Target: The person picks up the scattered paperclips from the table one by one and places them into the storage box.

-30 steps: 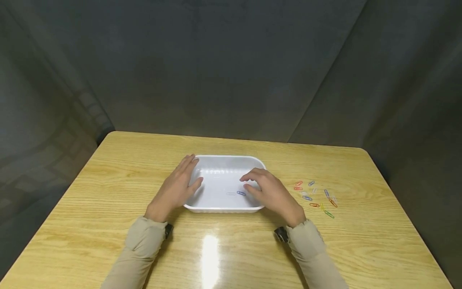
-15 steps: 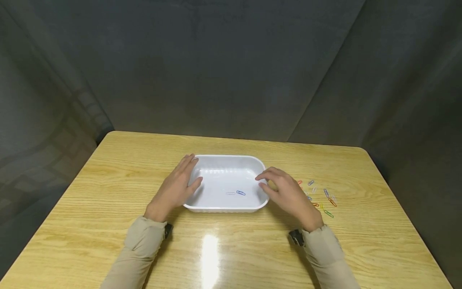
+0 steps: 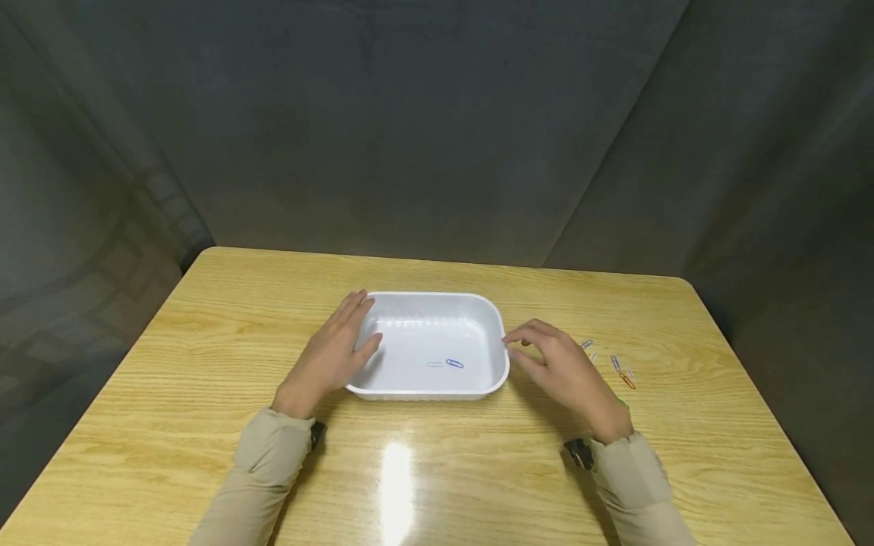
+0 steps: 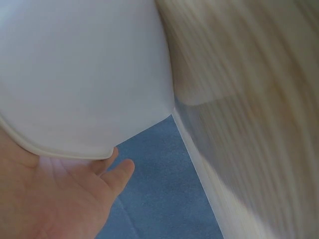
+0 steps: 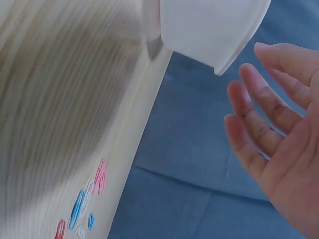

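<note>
A white plastic tray (image 3: 423,395) sits on the table in the head view. On its floor lie a blue paper clip (image 3: 454,364) and a white paper clip (image 3: 435,365). My left hand (image 3: 330,358) rests against the tray's left side with fingers extended and thumb spread over the rim; the left wrist view shows that hand (image 4: 70,199) against the tray's edge (image 4: 75,155). Just outside the right rim is my right hand (image 3: 567,371), fingers loosely bent. From the right wrist view, this hand (image 5: 294,134) holds nothing and stands apart from the tray (image 5: 214,30).
Right of the tray, loose paper clips lie on the wooden table (image 3: 205,364), among them a blue clip (image 3: 616,364) and an orange clip (image 3: 627,381). My right hand hides part of them. Pink clips (image 5: 100,177) show in the right wrist view. Dark curtains (image 3: 410,152) surround the table.
My right hand has moved right, from above the tray's floor to just outside its right rim, covering some loose clips. My left hand and the clips in the tray stay put.
</note>
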Demonstrator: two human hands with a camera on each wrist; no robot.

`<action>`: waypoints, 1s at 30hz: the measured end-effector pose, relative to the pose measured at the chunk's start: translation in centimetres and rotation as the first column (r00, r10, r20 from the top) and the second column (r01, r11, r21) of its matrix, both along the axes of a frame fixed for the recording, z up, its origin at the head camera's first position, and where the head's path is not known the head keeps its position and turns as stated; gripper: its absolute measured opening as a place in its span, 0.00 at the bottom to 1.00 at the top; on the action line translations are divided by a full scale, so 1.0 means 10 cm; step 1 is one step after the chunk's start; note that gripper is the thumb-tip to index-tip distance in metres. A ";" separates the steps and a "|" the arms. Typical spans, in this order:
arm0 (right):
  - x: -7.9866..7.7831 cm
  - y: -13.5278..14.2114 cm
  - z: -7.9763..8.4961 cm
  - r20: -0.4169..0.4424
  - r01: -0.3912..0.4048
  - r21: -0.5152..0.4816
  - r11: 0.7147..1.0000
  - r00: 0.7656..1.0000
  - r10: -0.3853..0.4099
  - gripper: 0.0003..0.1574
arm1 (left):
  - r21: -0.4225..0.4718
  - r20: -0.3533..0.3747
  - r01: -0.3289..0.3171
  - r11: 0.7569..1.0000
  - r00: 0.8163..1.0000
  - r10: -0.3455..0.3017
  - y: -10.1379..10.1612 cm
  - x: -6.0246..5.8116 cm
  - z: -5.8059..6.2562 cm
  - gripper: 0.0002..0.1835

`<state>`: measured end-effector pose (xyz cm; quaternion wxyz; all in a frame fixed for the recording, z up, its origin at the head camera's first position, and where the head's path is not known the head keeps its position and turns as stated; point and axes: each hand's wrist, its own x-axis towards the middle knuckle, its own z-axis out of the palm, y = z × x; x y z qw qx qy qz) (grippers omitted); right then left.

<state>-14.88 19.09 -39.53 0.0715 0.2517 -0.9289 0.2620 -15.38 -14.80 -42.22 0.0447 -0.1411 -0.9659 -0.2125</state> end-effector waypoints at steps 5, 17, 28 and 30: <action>0.03 0.07 0.01 0.007 0.000 0.008 1.000 1.000 0.000 0.12 | 0.001 -0.008 -0.003 1.000 1.000 0.003 -0.01 0.01 0.01 0.34; 0.08 0.30 0.01 0.059 0.044 0.024 0.999 0.997 -0.045 0.14 | -0.001 -0.007 -0.002 1.000 1.000 0.002 -0.01 0.01 0.01 0.34; 0.13 0.55 -0.04 0.029 0.079 0.051 0.996 0.996 -0.080 0.14 | 0.007 -0.014 0.002 1.000 1.000 -0.002 0.00 0.00 -0.01 0.34; 0.14 0.60 -0.04 0.013 0.080 0.057 0.995 0.997 -0.081 0.13 | 0.006 -0.016 0.003 1.000 1.000 -0.003 0.00 0.00 -0.01 0.34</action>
